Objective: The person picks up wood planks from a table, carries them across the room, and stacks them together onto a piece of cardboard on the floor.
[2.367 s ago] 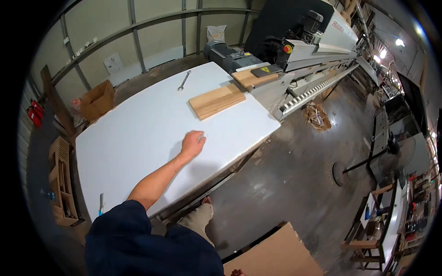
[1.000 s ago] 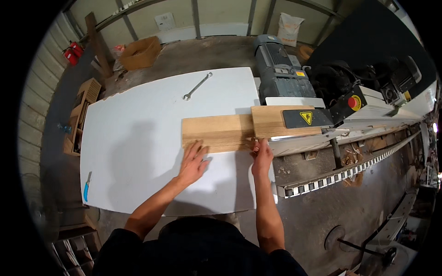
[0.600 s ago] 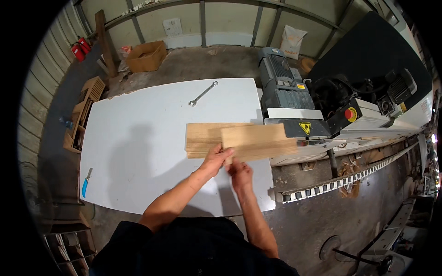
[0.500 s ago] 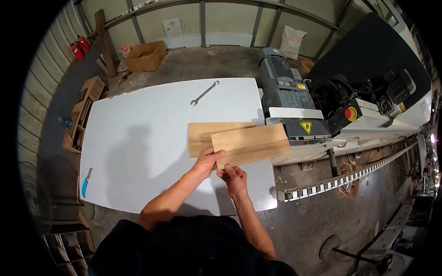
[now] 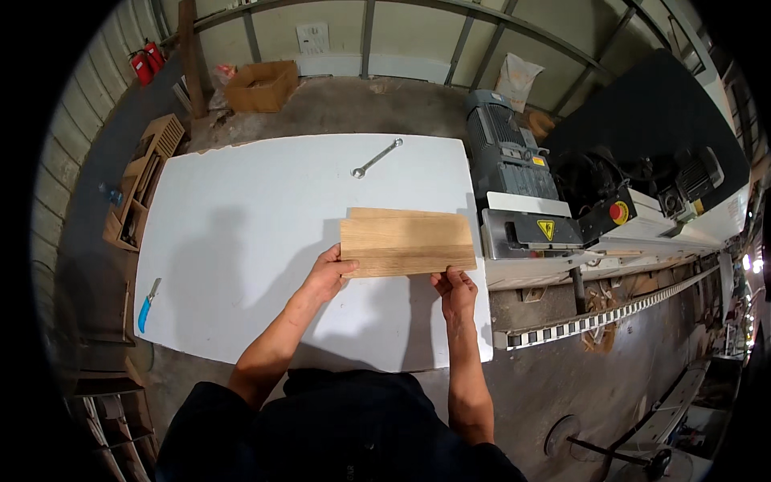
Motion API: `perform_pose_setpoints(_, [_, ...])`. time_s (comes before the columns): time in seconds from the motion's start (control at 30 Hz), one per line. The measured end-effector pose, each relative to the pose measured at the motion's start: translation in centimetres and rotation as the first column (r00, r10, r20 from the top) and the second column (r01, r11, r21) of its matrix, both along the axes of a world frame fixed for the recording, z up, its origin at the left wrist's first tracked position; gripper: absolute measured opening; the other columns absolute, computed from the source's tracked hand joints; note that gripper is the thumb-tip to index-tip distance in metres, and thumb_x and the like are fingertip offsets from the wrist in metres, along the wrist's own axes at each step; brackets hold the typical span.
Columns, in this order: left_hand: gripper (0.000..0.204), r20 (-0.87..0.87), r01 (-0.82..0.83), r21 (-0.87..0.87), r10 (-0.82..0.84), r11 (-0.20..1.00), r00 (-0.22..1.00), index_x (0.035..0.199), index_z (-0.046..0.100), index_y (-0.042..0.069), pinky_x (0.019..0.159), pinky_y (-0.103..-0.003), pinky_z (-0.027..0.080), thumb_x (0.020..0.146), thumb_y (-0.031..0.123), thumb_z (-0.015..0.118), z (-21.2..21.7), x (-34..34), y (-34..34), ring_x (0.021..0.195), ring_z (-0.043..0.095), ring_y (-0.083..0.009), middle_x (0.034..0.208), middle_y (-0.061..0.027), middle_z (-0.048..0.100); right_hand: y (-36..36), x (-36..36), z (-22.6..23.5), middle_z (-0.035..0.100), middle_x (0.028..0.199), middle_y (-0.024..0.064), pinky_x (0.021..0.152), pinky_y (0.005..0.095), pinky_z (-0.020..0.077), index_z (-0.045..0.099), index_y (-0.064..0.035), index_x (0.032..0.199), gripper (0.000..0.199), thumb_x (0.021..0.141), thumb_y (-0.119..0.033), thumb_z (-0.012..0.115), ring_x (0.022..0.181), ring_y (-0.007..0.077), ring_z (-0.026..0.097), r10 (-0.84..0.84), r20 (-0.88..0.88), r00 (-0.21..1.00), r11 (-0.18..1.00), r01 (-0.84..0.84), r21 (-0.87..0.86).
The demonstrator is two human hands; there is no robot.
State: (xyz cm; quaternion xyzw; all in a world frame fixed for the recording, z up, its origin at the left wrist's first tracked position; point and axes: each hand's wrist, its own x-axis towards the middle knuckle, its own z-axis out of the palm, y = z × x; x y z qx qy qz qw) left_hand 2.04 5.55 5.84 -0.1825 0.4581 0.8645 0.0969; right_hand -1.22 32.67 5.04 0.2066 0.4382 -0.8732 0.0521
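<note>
A rectangular wooden board (image 5: 408, 245) with light brown grain is held between my two hands over the white tabletop (image 5: 241, 193). My left hand (image 5: 329, 271) grips its near left corner, thumb on top. Toward the near right edge, my right hand (image 5: 456, 291) pinches the board between thumb and fingers. Beneath it is a second wooden board (image 5: 381, 213), mostly covered, with only a strip of its far edge showing. Whether the two boards touch I cannot tell.
A combination wrench (image 5: 377, 158) lies at the table's far side, and a blue-handled knife (image 5: 148, 306) near its left edge. A machine with a grey motor (image 5: 510, 145) and red stop button (image 5: 618, 213) stands at the right. A cardboard box (image 5: 262, 86) sits on the floor behind.
The held board has moved left and levelled out, now covering most of the other board. My right hand has slid from near the left hand to the board's right end.
</note>
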Motion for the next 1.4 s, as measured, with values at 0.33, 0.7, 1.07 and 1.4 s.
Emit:
perform_pose_setpoints(0.33, [0.043,-0.077,-0.072,-0.876,0.010,0.477,0.997,0.121,0.054,-0.003,0.088,-0.038,0.047,0.082,0.014,0.063,-4.0,-4.3,-0.6,0.099,0.055,-0.0273,0.101,-0.0152,0.059,4.7,-4.0,-3.1,0.066,0.077,0.0110,0.061,0.0320,0.0505,0.063,0.0026,0.091,0.025,0.090,-0.022,0.063,0.065,0.0162,0.063,0.203,0.228,0.952,0.372,-0.291,0.882])
perform_pose_setpoints(0.7, [0.034,0.024,0.048,-0.744,-0.045,0.666,0.999,0.113,0.063,0.003,0.079,-0.034,0.047,0.081,0.014,0.062,-4.2,-3.2,-0.2,0.091,0.056,-0.0228,0.092,-0.0169,0.058,5.0,-5.0,-5.6,0.065,0.077,0.0192,0.067,0.0338,0.0480,0.067,0.0036,0.094,0.023,0.083,-0.016,0.064,0.070,0.0194,0.062,0.253,-0.106,0.962,0.452,-0.021,0.892])
perform_pose_setpoints(1.07, [0.058,-0.130,-0.007,-0.785,-0.154,0.619,0.979,0.135,0.047,0.006,0.087,-0.032,0.048,0.081,0.007,0.068,-3.3,3.3,-3.0,0.098,0.058,-0.0232,0.108,-0.0146,0.053,4.8,0.4,-6.1,0.068,0.093,0.0063,0.077,0.0238,0.0470,0.066,0.0052,0.110,0.030,0.085,-0.012,0.068,0.082,0.0107,0.059,0.273,-0.077,0.959,0.713,-0.148,0.685])
perform_pose_setpoints(1.4, [0.049,-0.325,-0.176,-0.741,-0.116,0.647,0.939,0.135,0.046,0.003,0.091,-0.027,0.044,0.087,-0.004,0.054,-6.4,4.2,-3.2,0.102,0.057,-0.0191,0.117,-0.0127,0.059,6.0,0.5,-7.7,0.067,0.089,0.0020,0.073,0.0233,0.0467,0.067,0.0027,0.108,0.026,0.086,-0.013,0.069,0.078,0.0075,0.057,0.245,-0.133,0.960,0.771,-0.110,0.627])
